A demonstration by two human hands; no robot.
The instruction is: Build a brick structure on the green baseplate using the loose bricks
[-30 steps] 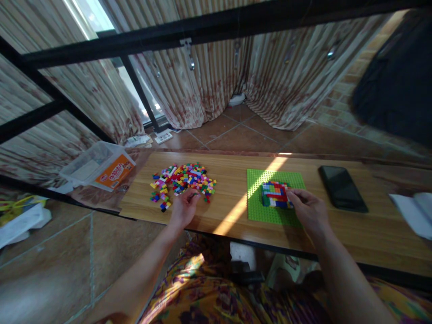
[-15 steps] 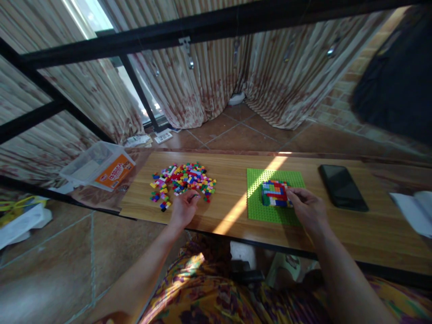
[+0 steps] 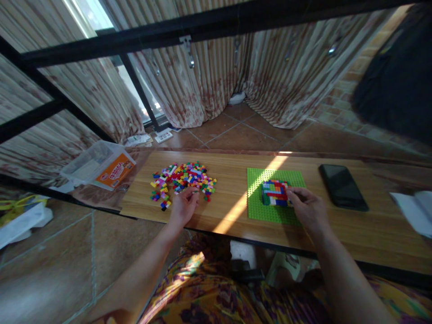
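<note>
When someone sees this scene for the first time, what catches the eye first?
Probably the green baseplate near the middle of the table, with built bricks on it and the right hand at their edge. Next, the loose bricks by the left hand, toward the table's left end.

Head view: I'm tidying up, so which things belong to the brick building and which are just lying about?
In use:
loose toy bricks
green baseplate
multicoloured brick structure

Seemingly lying about:
black smartphone
white sheet
clear plastic box (possibly the bricks' container)
</note>
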